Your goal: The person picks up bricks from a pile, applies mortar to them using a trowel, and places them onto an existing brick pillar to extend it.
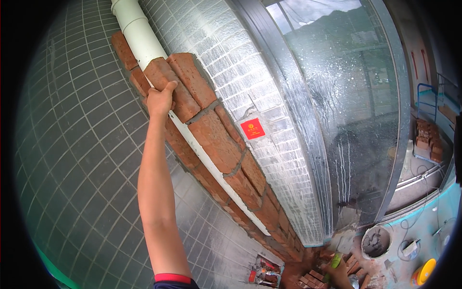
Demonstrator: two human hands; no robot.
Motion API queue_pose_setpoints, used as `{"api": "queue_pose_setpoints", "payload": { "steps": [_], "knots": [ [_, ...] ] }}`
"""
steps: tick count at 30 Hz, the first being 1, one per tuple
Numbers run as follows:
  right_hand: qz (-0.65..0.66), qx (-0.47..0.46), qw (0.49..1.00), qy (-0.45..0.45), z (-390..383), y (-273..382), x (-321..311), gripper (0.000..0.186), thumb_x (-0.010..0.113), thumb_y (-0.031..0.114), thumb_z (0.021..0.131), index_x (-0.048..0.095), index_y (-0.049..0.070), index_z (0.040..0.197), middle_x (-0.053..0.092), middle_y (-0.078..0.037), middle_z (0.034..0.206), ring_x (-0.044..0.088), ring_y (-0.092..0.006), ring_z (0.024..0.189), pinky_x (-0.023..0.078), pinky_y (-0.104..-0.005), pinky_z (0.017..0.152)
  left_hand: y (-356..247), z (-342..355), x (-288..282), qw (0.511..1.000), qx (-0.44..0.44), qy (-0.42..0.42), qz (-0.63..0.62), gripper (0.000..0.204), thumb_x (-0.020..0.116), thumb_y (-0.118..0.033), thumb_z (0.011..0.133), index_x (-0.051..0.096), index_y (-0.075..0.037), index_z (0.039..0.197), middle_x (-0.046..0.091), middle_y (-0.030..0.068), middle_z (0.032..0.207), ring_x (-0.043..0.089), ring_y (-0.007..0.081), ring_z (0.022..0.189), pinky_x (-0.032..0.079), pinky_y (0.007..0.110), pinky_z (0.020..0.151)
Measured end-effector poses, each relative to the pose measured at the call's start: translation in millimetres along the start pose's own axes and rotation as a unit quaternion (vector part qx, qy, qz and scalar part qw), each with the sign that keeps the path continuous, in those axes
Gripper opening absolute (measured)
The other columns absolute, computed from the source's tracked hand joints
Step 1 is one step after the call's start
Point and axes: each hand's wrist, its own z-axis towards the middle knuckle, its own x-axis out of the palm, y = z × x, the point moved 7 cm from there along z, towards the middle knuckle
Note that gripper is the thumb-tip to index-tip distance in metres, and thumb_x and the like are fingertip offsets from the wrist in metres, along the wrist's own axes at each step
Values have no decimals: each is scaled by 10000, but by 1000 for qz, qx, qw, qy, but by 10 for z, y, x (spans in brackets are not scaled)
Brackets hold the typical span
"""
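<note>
My left hand (161, 100) reaches up to the brickwork, its fingers closed round the near edge of a red brick (166, 77) at the upper end of the column. That brick sits against a white pipe (139, 41) and beside another top brick (193, 77). Grey mortar shows in the joints below. Low at the right, my right hand (338, 275) is partly cut off by the picture's edge. Its fingers are closed round a yellow-green thing (336, 260), perhaps a tool's handle; the rest of it cannot be made out.
Dark tiled wall (86, 96) lies left of the column, and a red square card (252, 128) is fixed on its right. Beyond stands a wet glass window (356, 96). Below are loose bricks (313, 279), a mortar bucket (376, 242), a yellow bucket (423, 272) and cables.
</note>
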Motion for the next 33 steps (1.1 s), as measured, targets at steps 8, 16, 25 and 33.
{"api": "queue_pose_setpoints", "payload": {
  "steps": [8,16,25,33],
  "knots": [
    [39,99,994,30,-10,-47,154,468,718,116,860,545,-21,1272,634,-95,1093,611,-165,854,513,-284,707,-52,-46,63,999,13,20,28,582,757,-393,742,504,66,994,628,133,753,579,185,504,477,306,482],
    [116,147,982,39,-102,141,304,476,715,120,871,529,-22,1285,637,-66,948,618,-142,774,512,-282,645,-51,-21,86,998,12,69,3,463,753,-343,780,555,39,951,611,92,767,564,152,521,494,274,489],
    [76,119,989,35,-47,-16,301,454,727,127,865,560,-4,1266,644,-56,901,585,-124,682,476,-248,567,40,29,96,996,4,81,25,497,754,-361,784,566,54,984,616,96,788,570,154,547,508,268,508],
    [4,86,996,40,39,-265,235,438,733,134,861,576,-4,1246,657,-55,960,570,-115,710,469,-253,585,15,1,129,995,-2,94,25,505,759,-367,781,574,51,995,628,100,802,580,147,567,518,263,539]
  ]
}}
